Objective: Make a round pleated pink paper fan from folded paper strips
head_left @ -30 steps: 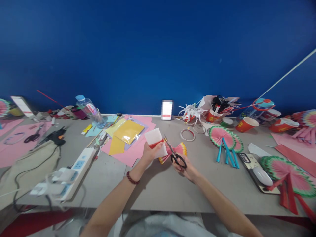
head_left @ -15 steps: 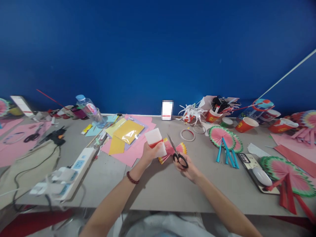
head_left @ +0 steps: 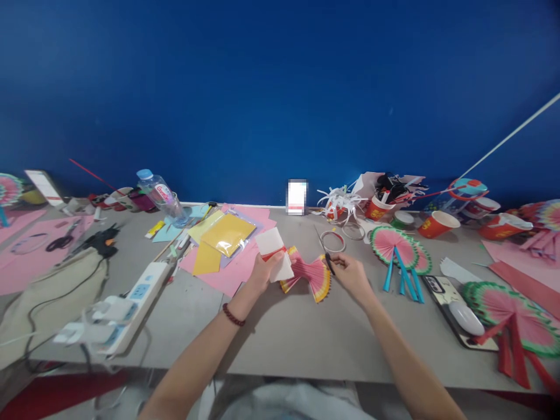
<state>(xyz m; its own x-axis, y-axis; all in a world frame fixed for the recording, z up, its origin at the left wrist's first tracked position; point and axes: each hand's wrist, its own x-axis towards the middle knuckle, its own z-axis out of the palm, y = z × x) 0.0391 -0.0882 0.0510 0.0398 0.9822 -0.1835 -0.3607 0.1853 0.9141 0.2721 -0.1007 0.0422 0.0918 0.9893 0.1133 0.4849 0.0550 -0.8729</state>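
As the right hand (head_left: pixel 352 277), holding scissors (head_left: pixel 329 262), has shifted to the right end of the pleated paper (head_left: pixel 312 274) between the desk's (head_left: pixel 280 344) long edges, we judge no cut under way, the left hand (head_left: pixel 262 272) gripping white card (head_left: pixel 283 269).

Pleated pink paper (head_left: pixel 310 272), yellow-edged and bow-shaped, lies between a white card (head_left: pixel 272 241) and black-handled scissors (head_left: pixel 329 263).

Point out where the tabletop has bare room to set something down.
Bare patches: between left forearm and right forearm, from the pleated paper to the near edge of the table; between power strip and left forearm; between right forearm and phone under the white mouse. Crowded: along the blue wall at right, with white strips and red cups.
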